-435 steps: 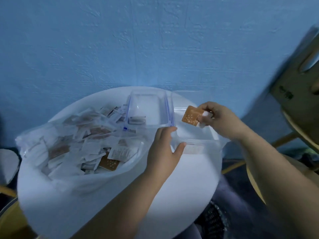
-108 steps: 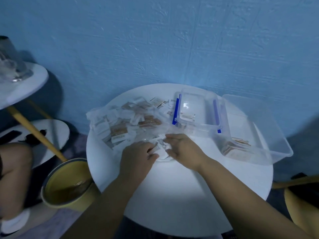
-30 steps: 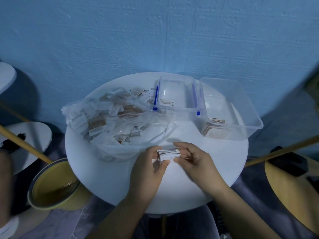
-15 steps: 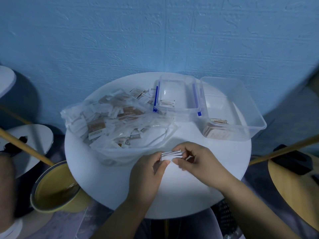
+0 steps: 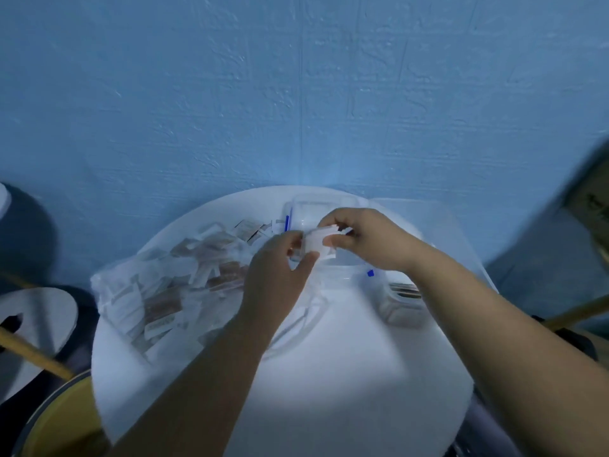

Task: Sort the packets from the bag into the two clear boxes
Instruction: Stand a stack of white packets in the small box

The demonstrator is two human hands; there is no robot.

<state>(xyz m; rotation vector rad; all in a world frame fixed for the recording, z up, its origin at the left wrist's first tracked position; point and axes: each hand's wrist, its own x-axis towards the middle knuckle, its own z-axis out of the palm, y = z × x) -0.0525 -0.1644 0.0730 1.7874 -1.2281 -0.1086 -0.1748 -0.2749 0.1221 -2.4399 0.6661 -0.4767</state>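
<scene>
Stack of white packets pinched in the grip of left hand and right hand above the small clear box; left of the grip the packet-filled bag, right of it the large clear box holding brown packets.

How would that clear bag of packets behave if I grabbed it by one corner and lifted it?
Probably floppy: the bag lies slumped and crumpled on the table, so it would sag rather than hold its shape. Its mouth looks open, so the loose packets inside could slide out. It is likely light, since the packets look thin and flat.
</scene>
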